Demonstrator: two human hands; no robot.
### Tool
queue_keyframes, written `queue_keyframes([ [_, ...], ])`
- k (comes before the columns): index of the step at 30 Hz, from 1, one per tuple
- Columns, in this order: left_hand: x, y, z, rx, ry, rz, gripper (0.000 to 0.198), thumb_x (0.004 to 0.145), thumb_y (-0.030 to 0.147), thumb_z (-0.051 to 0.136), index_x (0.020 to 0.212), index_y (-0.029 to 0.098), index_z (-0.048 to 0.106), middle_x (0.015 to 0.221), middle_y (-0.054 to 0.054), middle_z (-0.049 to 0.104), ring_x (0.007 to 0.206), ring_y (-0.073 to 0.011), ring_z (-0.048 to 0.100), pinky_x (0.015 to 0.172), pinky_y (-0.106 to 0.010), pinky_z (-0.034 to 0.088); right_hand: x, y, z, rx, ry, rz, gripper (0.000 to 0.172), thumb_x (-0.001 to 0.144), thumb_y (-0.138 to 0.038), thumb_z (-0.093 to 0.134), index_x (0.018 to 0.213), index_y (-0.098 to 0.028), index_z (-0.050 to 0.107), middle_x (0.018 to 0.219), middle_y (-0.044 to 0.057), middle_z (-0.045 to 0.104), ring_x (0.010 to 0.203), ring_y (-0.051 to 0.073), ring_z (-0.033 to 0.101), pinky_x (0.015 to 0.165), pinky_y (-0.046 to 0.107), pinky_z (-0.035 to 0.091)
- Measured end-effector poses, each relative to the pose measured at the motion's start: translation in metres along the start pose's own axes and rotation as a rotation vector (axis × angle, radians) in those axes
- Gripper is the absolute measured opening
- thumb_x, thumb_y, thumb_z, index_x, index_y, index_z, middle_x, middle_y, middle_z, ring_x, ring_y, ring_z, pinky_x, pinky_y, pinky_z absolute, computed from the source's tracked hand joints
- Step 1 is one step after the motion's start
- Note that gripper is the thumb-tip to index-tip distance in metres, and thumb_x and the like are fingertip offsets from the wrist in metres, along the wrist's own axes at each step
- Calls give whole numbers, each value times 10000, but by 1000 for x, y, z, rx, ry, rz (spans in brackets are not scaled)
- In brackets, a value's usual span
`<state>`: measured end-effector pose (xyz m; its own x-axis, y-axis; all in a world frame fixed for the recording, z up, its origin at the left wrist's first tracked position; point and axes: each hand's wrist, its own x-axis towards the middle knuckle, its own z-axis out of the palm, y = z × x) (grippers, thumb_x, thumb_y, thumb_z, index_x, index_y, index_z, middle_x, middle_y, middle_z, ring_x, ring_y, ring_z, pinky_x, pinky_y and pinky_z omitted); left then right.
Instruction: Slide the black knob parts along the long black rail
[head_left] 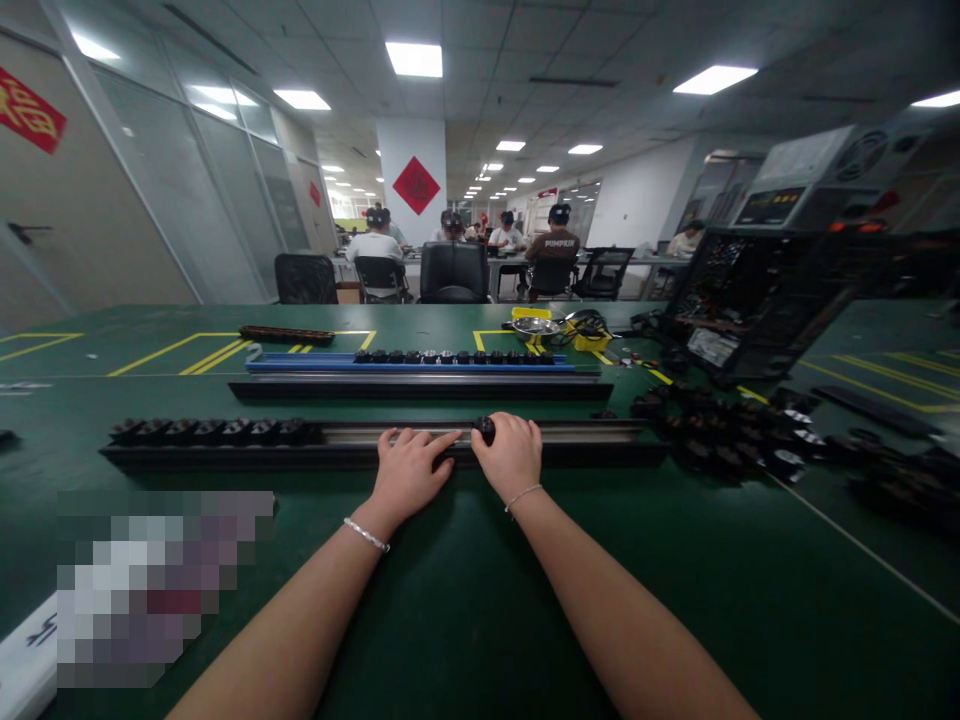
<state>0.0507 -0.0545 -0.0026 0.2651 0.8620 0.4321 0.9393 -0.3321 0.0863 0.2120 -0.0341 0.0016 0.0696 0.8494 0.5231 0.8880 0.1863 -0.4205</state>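
Forearms point(300, 620) nearest, coming in over the near side of the desk point(465, 620), left and right set apart, meeting the work at the black channel point(247, 458). Long axis of the channel runs left-right, square across the reach.

Right hand point(514, 447): thumb and index closed on a small black part point(486, 430), right of the channel's midpoint. Can't tell if the part is seated or just above the channel floor.

Left hand point(412, 465): laid over the channel just left of the part, fingers a bit apart, index pointing right at it with a small gap. Can't tell if that hand grips the near wall or only rests.

Key relation: row of black parts point(206, 431) fills the left end of the same channel. Between row and held part: a bare stretch of pale floor, then the left hand. So the row lies left of the part along the long axis, and the left hand is nearer the row.

Loose pile of black parts point(724, 430) sits off the channel's right end, right hand nearer. Second black channel point(420, 391) and blue rail point(300, 366) lie parallel on the far side.
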Motion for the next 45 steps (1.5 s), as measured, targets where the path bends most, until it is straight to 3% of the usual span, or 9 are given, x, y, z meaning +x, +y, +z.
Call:
queue_keyframes([
  [7, 0, 0, -1, -10, 8, 5, 391, 839, 385, 473, 1222, 383, 549, 919, -31, 651, 962, -248, 531, 961, -522, 253, 0, -1, 0, 10, 15, 16, 208, 818, -343, 486, 891, -193, 609, 1004, 79, 662, 1014, 230, 532, 1011, 416, 222],
  [13, -1, -1, 1, -12, 64, 18, 407, 807, 335, 527, 1206, 410, 548, 1240, -22, 570, 1194, -271, 434, 979, -504, 262, 0, 1, 1, -1, 22, 37, 210, 807, -328, 497, 902, -181, 612, 1000, 78, 662, 1011, 226, 531, 1010, 405, 223],
  [23, -2, -2, 4, 13, 73, 17, 397, 804, 337, 525, 1192, 411, 562, 1346, -40, 497, 1248, -277, 419, 994, -506, 272, 1, 1, 1, -11, 35, 56, 224, 794, -375, 533, 884, -186, 612, 979, 76, 664, 1005, 226, 527, 1014, 407, 216],
  [45, -2, -1, 4, 9, 64, 20, 403, 814, 340, 512, 1209, 409, 550, 1349, -23, 513, 1267, -272, 411, 985, -498, 292, 4, 15, -7, -47, 40, 112, 215, 770, -388, 543, 839, -192, 600, 924, 60, 661, 973, 228, 535, 999, 418, 233],
])
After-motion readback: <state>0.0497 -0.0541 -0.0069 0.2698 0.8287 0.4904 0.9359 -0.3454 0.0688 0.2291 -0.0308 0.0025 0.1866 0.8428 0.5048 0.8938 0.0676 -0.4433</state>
